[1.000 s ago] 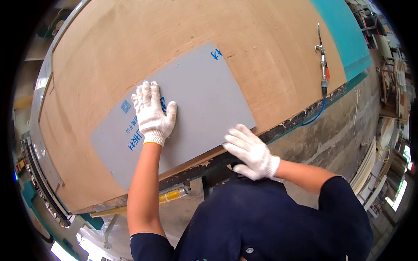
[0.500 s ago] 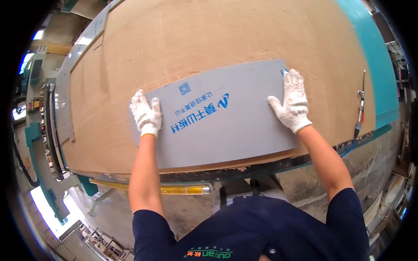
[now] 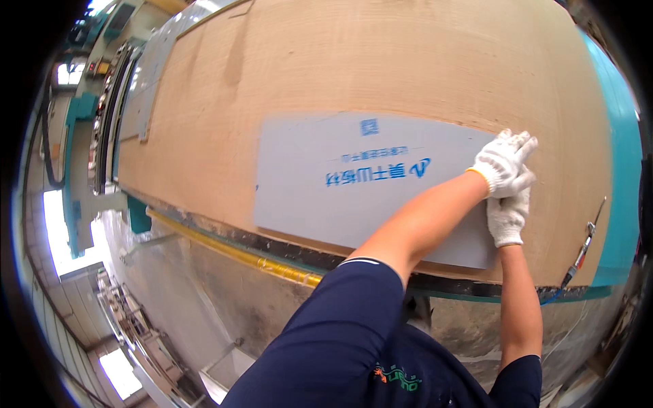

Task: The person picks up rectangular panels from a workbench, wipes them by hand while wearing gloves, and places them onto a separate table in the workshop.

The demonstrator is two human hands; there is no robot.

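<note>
A flat grey board (image 3: 292, 197) with blue print lies on a large tan wooden sheet (image 3: 286, 61), close to the near edge. My left arm reaches across the board to its right end. There my left hand (image 3: 505, 162), in a white knit glove, rests with fingers stretched out over the board's right edge. Just below it, my right hand (image 3: 509, 217), also gloved in white, is at the same edge. The left hand overlaps the right one's fingers and hides them, so their grip does not show.
An air blow gun (image 3: 579, 257) with a blue hose lies on the right. Beyond it is a teal surface (image 3: 617, 170). A yellow tube (image 3: 231, 250) runs below the near edge. Grey strips (image 3: 139, 102) and machine parts stand at the far left.
My left hand has gone from the board's left end across to its right end, beside my right hand. The board appears turned and farther right as the view shifts.
</note>
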